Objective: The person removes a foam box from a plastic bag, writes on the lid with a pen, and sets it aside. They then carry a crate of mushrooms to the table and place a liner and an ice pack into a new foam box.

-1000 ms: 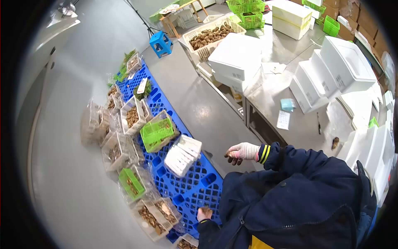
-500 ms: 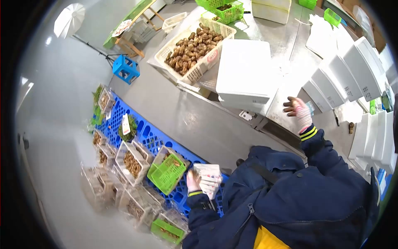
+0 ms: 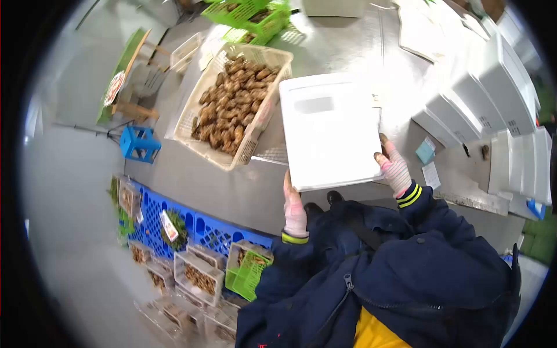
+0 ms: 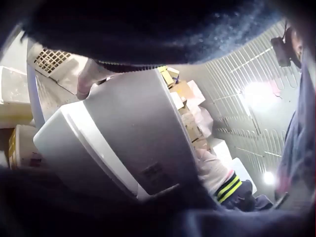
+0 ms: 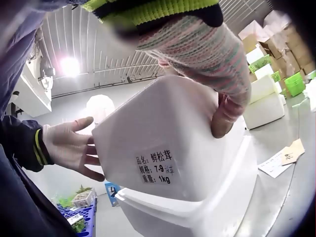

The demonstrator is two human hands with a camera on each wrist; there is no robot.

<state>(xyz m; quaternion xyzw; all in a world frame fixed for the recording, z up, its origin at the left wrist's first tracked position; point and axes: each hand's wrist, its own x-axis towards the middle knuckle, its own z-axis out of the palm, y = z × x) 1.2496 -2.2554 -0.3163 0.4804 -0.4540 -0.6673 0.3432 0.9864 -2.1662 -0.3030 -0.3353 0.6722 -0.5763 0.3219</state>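
A white foam box (image 3: 333, 133) stands at the table edge in front of the person. In the right wrist view, its side bears a printed label (image 5: 155, 167), and a second white foam box (image 5: 158, 212) is beneath it. At the box's near left corner is the gloved left hand (image 3: 295, 211), its fingers straight and spread against the side in the right wrist view. The gloved right hand (image 3: 397, 171) grips the right edge, its bare, dirty fingertips bent against the foam. Seen from the left wrist, the upper box (image 4: 133, 123) tilts above the lower one.
Left of the boxes, a cream crate (image 3: 188, 130) holds many brown mushrooms. Green baskets (image 3: 272, 23) stand behind it. More white foam boxes (image 3: 493, 87) lean at the right. A blue pallet (image 3: 209, 232) with small crates lies on the floor, near a blue stool (image 3: 139, 144).
The view has turned toward the table. The left hand has left the white packs by the pallet for the box's left side. The right hand has come over to the box's right edge.
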